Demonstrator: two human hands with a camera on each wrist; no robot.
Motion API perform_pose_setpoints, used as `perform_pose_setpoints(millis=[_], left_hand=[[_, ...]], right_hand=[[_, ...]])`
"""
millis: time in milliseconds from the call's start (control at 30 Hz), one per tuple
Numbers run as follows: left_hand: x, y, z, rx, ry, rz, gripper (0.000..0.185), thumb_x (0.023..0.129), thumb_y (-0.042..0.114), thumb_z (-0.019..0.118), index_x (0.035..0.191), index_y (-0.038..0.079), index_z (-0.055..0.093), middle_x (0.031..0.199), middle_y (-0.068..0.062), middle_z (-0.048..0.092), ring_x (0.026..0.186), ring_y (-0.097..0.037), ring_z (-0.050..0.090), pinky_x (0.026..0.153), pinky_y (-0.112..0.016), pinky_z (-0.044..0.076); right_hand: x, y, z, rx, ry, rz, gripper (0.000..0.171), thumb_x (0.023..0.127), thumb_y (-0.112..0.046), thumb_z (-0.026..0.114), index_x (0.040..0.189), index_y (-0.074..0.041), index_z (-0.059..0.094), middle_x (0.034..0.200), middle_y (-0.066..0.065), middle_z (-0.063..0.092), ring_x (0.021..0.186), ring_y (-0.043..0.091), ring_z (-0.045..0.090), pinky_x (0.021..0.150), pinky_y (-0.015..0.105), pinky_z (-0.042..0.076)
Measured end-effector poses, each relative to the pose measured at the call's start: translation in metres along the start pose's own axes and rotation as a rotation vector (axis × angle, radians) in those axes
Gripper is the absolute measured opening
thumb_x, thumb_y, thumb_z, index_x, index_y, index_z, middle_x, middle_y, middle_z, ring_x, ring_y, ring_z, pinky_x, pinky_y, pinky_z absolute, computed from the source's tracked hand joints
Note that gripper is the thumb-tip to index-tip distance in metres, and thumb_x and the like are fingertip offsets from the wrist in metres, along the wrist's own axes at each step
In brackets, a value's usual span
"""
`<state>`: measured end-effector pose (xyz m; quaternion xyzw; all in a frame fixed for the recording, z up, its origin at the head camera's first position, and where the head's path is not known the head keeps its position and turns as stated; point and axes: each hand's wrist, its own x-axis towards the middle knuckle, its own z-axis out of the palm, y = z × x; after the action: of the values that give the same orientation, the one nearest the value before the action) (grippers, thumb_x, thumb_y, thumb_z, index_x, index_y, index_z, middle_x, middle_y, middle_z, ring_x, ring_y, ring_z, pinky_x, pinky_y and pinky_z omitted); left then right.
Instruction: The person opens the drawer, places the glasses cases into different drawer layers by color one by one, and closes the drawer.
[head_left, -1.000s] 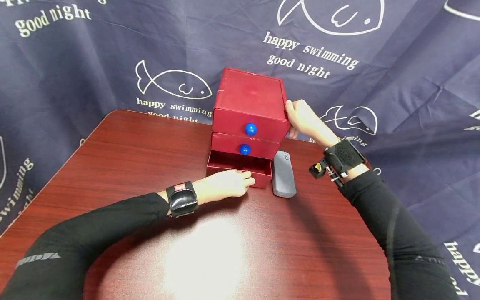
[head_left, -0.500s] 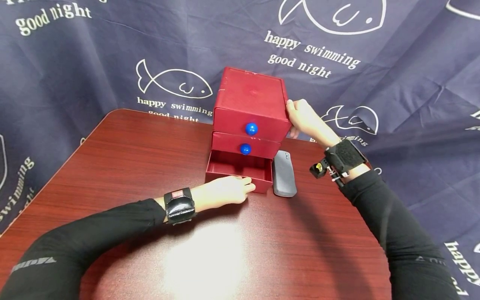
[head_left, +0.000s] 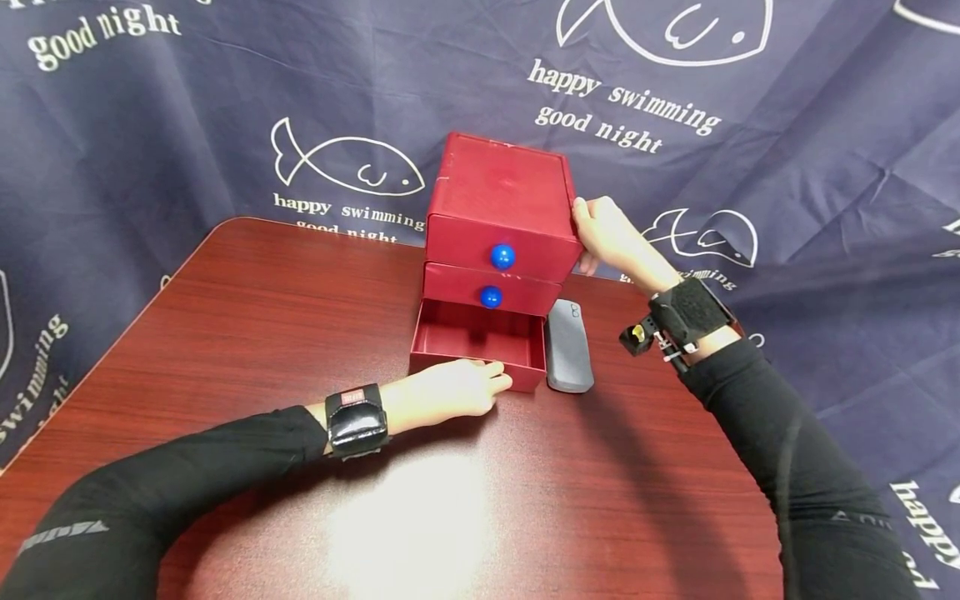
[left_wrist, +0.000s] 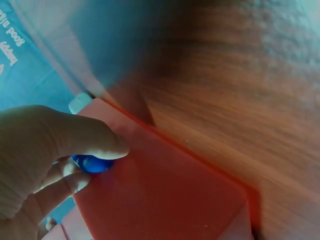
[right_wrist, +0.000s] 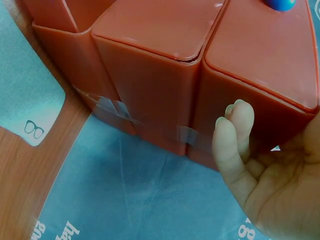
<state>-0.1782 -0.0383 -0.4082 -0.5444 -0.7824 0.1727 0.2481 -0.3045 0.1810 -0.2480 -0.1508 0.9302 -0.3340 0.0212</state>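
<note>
Head view: the bottom drawer (head_left: 528, 377) juts from the front of the red cabinet (head_left: 502, 179); too hard a pull could, I judge, drag the whole stack. A grey case (head_left: 570, 350) lies just to its right, easily knocked. Left wrist view: my left hand (left_wrist: 45, 155) pinches the blue knob (left_wrist: 92, 164), whose roundness might let me slip. Right wrist view: my right hand (right_wrist: 282, 192) touches the cabinet's side, fingers loosely extended; how firmly they press, I can't tell.

The black left sleeve (head_left: 217, 462) bears a grey marking (head_left: 63, 535), the black right sleeve (head_left: 780, 442) faint lettering (head_left: 860, 518). A black left wristband (head_left: 357, 423) shows a red label (head_left: 352, 397); a black right wristband (head_left: 699, 311) carries a small black camera (head_left: 636, 336).
</note>
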Motion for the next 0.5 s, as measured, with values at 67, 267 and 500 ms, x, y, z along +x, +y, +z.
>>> perform_pose_setpoints(millis=[67,267,500], left_hand=[[-0.0008,0.0005,0.0005,0.013,0.019,0.003,0.012,0.091,0.015,0.071,0.083,0.023,0.074,0.103,0.005,0.064,0.092,-0.012,0.058,0.067,-0.018,0.052],[-0.0015,0.0012,-0.001,0.021,0.007,0.019,0.013,0.093,0.016,0.07,0.083,0.023,0.075,0.103,0.005,0.063,0.092,-0.012,0.057,0.069,-0.018,0.052],[-0.0025,0.0037,-0.0048,0.036,-0.012,0.021,0.011,0.094,0.018,0.07,0.086,0.024,0.076,0.104,0.005,0.064,0.094,-0.012,0.058,0.072,-0.018,0.054]], right_hand=[[-0.0005,-0.0008,-0.0002,0.002,-0.003,0.006,0.05,0.109,-0.022,0.026,0.08,0.004,0.058,0.042,0.0,0.056,0.034,0.011,0.058,0.039,0.024,0.052],[-0.0011,-0.0018,-0.001,0.005,-0.016,0.012,0.05,0.109,-0.023,0.026,0.082,0.004,0.058,0.043,0.0,0.057,0.034,0.011,0.058,0.039,0.024,0.052],[-0.0016,-0.0018,-0.0008,0.008,-0.014,0.014,0.053,0.109,-0.023,0.026,0.079,0.004,0.059,0.042,0.0,0.057,0.034,0.011,0.058,0.038,0.024,0.052]])
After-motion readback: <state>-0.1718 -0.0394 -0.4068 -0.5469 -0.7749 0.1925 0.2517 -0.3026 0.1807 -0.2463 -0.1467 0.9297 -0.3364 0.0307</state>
